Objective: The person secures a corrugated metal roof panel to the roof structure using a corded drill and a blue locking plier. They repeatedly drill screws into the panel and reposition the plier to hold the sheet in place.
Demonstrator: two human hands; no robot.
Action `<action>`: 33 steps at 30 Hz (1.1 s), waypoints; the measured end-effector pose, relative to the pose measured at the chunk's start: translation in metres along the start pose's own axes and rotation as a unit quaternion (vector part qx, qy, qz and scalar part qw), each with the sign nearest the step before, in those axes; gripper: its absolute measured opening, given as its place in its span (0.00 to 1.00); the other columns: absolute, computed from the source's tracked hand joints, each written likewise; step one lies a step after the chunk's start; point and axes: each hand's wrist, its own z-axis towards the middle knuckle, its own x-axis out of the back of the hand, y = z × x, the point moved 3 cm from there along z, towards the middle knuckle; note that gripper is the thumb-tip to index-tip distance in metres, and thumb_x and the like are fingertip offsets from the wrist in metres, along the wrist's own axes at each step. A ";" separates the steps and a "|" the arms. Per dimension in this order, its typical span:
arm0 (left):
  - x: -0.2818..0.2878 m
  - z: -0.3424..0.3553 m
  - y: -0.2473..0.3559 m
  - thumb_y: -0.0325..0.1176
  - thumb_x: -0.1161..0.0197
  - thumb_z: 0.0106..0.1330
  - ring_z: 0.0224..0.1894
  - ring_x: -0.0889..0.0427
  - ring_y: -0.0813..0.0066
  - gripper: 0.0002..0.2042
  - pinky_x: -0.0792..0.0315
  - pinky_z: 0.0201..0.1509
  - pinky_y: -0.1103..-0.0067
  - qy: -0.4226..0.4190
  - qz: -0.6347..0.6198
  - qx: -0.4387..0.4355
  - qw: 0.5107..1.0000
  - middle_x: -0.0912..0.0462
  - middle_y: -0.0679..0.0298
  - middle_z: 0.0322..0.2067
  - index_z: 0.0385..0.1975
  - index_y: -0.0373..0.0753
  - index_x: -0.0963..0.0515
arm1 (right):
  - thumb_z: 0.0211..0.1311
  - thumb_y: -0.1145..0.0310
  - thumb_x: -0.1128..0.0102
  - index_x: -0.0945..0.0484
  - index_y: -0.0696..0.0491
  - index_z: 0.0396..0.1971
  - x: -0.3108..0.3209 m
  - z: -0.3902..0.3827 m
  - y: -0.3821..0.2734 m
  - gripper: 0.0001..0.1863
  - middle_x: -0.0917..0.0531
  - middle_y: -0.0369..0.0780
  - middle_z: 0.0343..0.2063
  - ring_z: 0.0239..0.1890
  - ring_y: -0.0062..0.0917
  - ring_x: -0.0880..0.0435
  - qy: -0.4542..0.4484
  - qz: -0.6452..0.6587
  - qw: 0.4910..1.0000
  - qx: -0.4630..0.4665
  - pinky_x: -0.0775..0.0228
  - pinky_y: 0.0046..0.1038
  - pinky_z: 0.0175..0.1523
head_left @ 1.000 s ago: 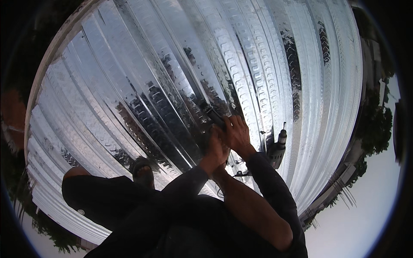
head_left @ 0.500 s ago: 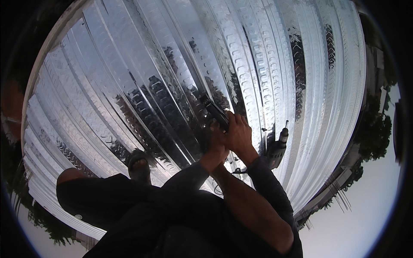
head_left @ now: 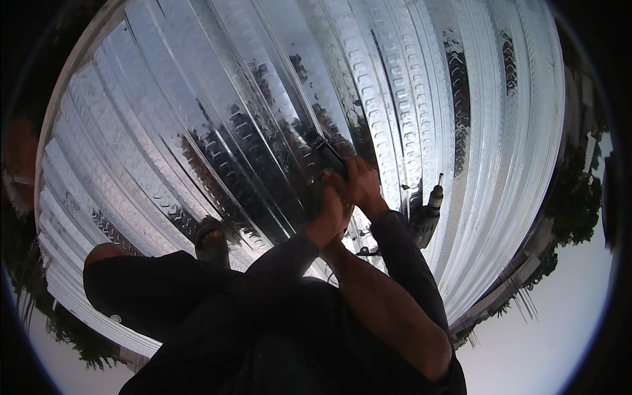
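The right hand (head_left: 362, 183) has fingers clamped on the tool (head_left: 330, 158), over the sheet (head_left: 388, 85); for the left hand (head_left: 332, 209), I cannot tell. Positioning seems in hand; next calls for steadiness.

From where I'm standing, the tool (head_left: 331, 158) is a stubby black thing, held tilted, far end aimed up and left along a rib of the roof (head_left: 230, 72). Both hands, left (head_left: 332, 209) and right (head_left: 363, 183), are wrapped round its near end, so that bit's hidden. Roof's shiny silver ribbed metal, with stamped patterns and dark reflections around the tool. Can't tell if the tip's touching.
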 end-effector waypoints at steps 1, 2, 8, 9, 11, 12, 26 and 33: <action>-0.001 0.004 0.005 0.56 0.57 0.81 0.50 0.20 0.73 0.21 0.25 0.52 0.72 -0.012 -0.005 0.008 1.000 0.21 0.70 0.54 0.56 0.51 0.24 | 0.61 0.54 0.28 0.22 0.57 0.49 0.000 0.012 0.003 0.25 0.19 0.48 0.34 0.33 0.48 0.15 -0.015 0.002 1.000 -0.004 0.22 0.45 0.35; -0.037 0.000 -0.007 0.56 0.57 0.81 0.47 0.19 0.72 0.21 0.25 0.51 0.72 0.110 0.035 0.051 0.992 0.21 0.70 0.52 0.54 0.50 0.24 | 0.61 0.55 0.28 0.22 0.57 0.48 0.012 0.009 0.016 0.24 0.18 0.48 0.33 0.33 0.47 0.15 0.042 -0.016 0.999 0.009 0.22 0.45 0.34; -0.074 -0.001 -0.012 0.55 0.53 0.80 0.33 0.22 0.79 0.17 0.27 0.38 0.75 0.142 0.175 -0.118 0.967 0.21 0.74 0.37 0.44 0.51 0.23 | 0.66 0.62 0.38 0.25 0.55 0.39 0.081 0.003 -0.070 0.12 0.18 0.47 0.32 0.26 0.41 0.14 -0.075 -0.097 0.989 -0.077 0.21 0.39 0.27; -0.095 -0.003 -0.014 0.55 0.52 0.79 0.31 0.23 0.81 0.17 0.28 0.36 0.76 0.158 0.173 -0.131 0.963 0.21 0.75 0.35 0.43 0.51 0.23 | 0.68 0.63 0.41 0.25 0.56 0.38 0.072 0.005 -0.078 0.11 0.18 0.47 0.32 0.27 0.41 0.13 -0.106 -0.149 0.979 -0.091 0.20 0.39 0.28; -0.126 -0.008 -0.019 0.54 0.51 0.79 0.29 0.24 0.84 0.16 0.28 0.32 0.79 0.196 0.072 -0.117 0.971 0.22 0.75 0.33 0.41 0.51 0.24 | 0.71 0.60 0.42 0.24 0.55 0.40 0.051 0.003 -0.070 0.13 0.17 0.46 0.33 0.30 0.40 0.12 -0.134 -0.168 0.974 -0.069 0.19 0.38 0.30; -0.129 -0.007 -0.022 0.53 0.50 0.79 0.29 0.24 0.84 0.15 0.28 0.32 0.79 0.210 -0.026 -0.091 0.973 0.22 0.75 0.33 0.41 0.51 0.24 | 0.69 0.58 0.40 0.24 0.56 0.43 0.048 0.000 -0.067 0.16 0.17 0.46 0.33 0.32 0.41 0.12 -0.110 -0.157 0.978 -0.078 0.19 0.39 0.32; -0.062 -0.006 -0.018 0.57 0.55 0.80 0.49 0.19 0.75 0.21 0.24 0.56 0.71 0.249 -0.047 0.040 0.967 0.19 0.68 0.46 0.53 0.48 0.23 | 0.59 0.42 0.28 0.23 0.61 0.49 0.006 0.003 -0.021 0.36 0.15 0.54 0.37 0.39 0.51 0.13 -0.048 -0.026 0.992 -0.114 0.21 0.46 0.40; -0.087 -0.022 -0.004 0.49 0.53 0.79 0.52 0.21 0.71 0.20 0.26 0.57 0.68 0.239 0.041 0.027 0.970 0.21 0.64 0.49 0.55 0.40 0.24 | 0.55 0.52 0.23 0.21 0.61 0.45 0.038 0.014 -0.043 0.28 0.13 0.49 0.31 0.33 0.40 0.12 -0.051 0.092 0.984 -0.145 0.21 0.39 0.40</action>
